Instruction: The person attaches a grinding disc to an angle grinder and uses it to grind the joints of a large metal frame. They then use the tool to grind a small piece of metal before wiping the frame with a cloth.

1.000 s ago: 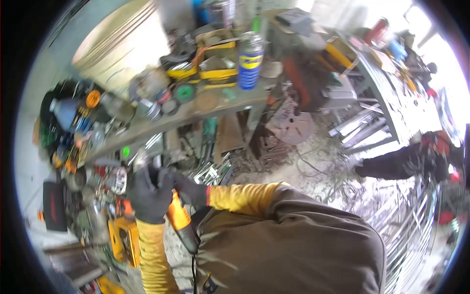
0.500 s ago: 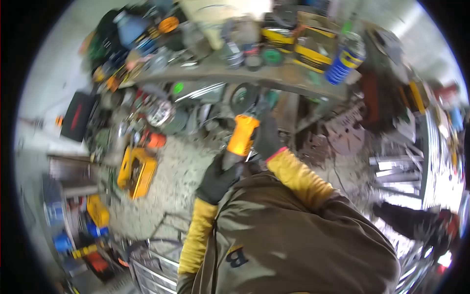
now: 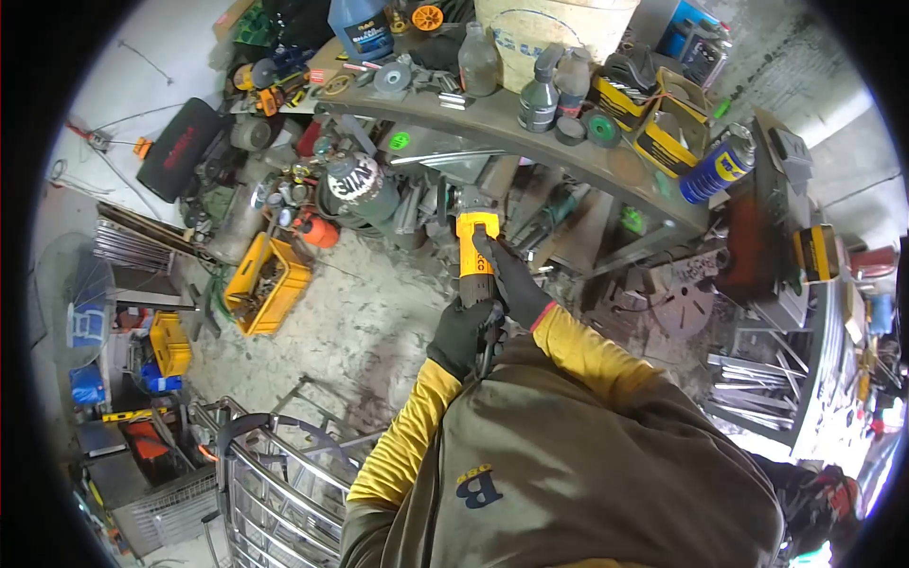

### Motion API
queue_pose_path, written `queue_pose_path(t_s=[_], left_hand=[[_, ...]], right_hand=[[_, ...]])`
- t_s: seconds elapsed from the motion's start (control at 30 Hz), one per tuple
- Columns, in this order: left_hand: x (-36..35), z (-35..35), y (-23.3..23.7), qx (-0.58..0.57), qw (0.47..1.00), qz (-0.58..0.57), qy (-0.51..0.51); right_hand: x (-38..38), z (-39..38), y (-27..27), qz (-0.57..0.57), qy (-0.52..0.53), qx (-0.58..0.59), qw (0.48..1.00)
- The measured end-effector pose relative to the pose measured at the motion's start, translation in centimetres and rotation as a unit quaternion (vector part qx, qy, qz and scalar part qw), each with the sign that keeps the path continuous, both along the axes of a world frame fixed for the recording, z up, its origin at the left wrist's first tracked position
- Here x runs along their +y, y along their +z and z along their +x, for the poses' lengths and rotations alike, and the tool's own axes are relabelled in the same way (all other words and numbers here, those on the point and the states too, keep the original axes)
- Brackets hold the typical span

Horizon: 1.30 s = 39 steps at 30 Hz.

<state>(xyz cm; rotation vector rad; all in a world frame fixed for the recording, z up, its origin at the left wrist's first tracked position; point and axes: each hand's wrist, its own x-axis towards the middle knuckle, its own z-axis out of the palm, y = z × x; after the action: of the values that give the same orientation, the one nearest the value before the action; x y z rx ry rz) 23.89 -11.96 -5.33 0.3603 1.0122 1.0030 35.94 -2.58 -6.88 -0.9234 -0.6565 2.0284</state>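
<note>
A yellow and black angle grinder (image 3: 477, 248) is held in front of my body, its head pointing away from me toward the workbench. Its dark disc (image 3: 442, 199) shows edge-on at the left of the head. My left hand (image 3: 462, 338), in a dark glove, wraps round the black rear end of the grinder. Along the right side of the yellow body lies my gloved right hand (image 3: 511, 279), gripping it; some of its fingers are hidden behind the tool. A dark cord hangs by the left hand near my waist.
Ahead stands a cluttered workbench (image 3: 417, 115) with bottles, boxes and a blue spray can (image 3: 718, 165). A yellow crate (image 3: 269, 284) and a gas cylinder (image 3: 365, 189) stand left. Metal tubing (image 3: 275, 483) is near my left side; metal bars (image 3: 757, 388) lie right. Another person (image 3: 819, 502) is behind at right.
The grinder has turned from a slant to point nearly straight ahead. My right hand has come back from beside its head onto the body. The left hand has moved right and the view has shifted.
</note>
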Motion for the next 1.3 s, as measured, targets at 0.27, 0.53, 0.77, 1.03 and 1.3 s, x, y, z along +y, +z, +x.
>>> queue_pose_path(t_s=[0.27, 0.53, 0.77, 1.03, 1.3], left_hand=[[-2.7, 3.1, 0.8, 0.083, 0.992, -0.076, -0.054], [-4.8, 1.3, -10.0, 0.163, 0.968, 0.117, -0.149], [1.0, 6.3, 6.2, 0.656, 0.653, 0.202, -0.319], [9.1, 33.0, 17.3, 0.418, 0.592, 0.656, -0.212], [14.4, 48.4, 14.3, 0.442, 0.525, 0.705, -0.18]], right_hand=[[-4.4, 2.2, -2.6, -0.186, -0.02, -0.094, 0.978], [-5.0, 4.0, -5.1, -0.179, 0.038, 0.031, 0.983], [-4.6, 5.9, -7.4, -0.204, 0.03, 0.214, 0.955], [-4.4, 21.4, -4.4, 0.063, -0.163, 0.259, 0.95], [-3.8, 33.0, -4.5, 0.063, -0.244, 0.271, 0.929]])
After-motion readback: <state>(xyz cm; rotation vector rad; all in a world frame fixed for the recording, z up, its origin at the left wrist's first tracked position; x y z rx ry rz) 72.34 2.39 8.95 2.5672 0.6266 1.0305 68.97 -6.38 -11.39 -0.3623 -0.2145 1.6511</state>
